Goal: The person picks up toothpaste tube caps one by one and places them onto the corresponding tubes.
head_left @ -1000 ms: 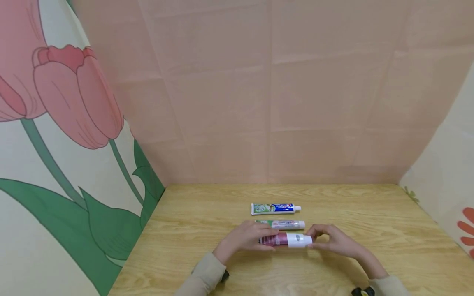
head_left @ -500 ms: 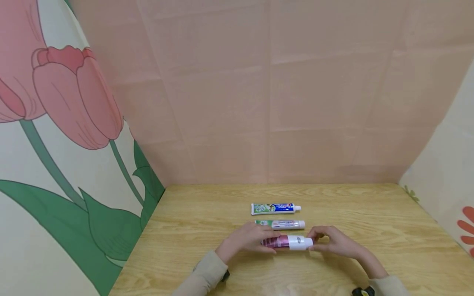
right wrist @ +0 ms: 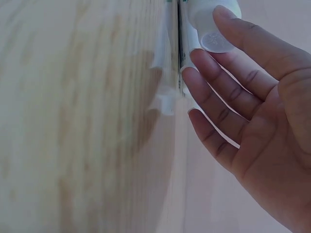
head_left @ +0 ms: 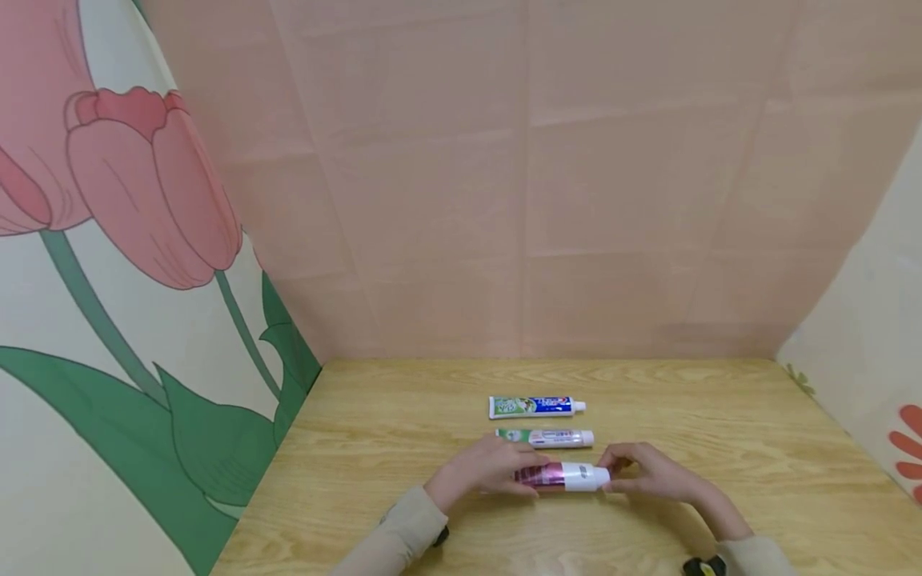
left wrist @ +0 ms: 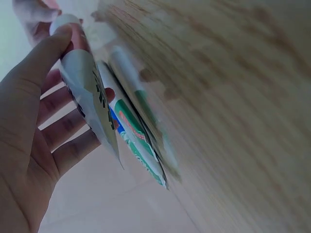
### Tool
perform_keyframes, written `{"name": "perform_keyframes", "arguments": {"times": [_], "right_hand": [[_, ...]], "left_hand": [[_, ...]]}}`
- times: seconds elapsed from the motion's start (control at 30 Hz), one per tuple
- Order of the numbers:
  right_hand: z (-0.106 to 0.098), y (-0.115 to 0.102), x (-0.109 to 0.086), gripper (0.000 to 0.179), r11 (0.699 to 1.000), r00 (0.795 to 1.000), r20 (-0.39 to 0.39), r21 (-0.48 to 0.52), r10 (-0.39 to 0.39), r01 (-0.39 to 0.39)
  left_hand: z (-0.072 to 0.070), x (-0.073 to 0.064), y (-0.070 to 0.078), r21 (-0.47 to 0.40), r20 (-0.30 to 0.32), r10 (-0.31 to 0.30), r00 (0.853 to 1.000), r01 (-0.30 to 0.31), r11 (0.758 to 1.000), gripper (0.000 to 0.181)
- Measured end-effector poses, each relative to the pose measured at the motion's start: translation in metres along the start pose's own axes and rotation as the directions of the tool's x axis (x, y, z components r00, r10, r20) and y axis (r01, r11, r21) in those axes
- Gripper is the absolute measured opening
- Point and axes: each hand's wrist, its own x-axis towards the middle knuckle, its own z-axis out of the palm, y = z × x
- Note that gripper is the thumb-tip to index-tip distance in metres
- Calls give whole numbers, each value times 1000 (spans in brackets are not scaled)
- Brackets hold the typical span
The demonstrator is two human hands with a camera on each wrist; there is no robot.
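Observation:
A magenta-and-white toothpaste tube (head_left: 555, 475) lies crosswise between my two hands, closest to me. My left hand (head_left: 484, 467) grips its tail half, thumb on the near side and fingers on the far side. In the left wrist view that thumb presses along the tube's body (left wrist: 82, 73). At the other end, my right hand (head_left: 651, 472) pinches the white cap (head_left: 601, 478) between thumb and fingertips. The right wrist view shows the cap's end face (right wrist: 218, 41), with the lower fingers spread loosely below it.
Just beyond the held tube lies a green-and-white toothpaste tube (head_left: 560, 438), its tail close to my left fingers. Farther back, a green-and-blue toothpaste tube (head_left: 536, 407) lies parallel to it. The wooden table (head_left: 403, 392) meets a pink cloth backdrop (head_left: 432, 304).
Both hands have drawn the magenta-and-white toothpaste tube slightly toward me, widening its gap from the green-and-white one. The other two tubes have stayed in place.

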Motion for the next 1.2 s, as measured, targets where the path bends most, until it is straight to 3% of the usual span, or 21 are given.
{"name": "perform_keyframes", "arguments": {"times": [0.67,1.2], "right_hand": [[-1,3,3,16,999,998,36,12,-43,43],[-1,6,1,18,999,999,51,36,6,-8]], "left_hand": [[4,8,2,3,63,2,998,-2,1000,63],[8,9,3,-16,76,-30,997,31,999,64]]}}
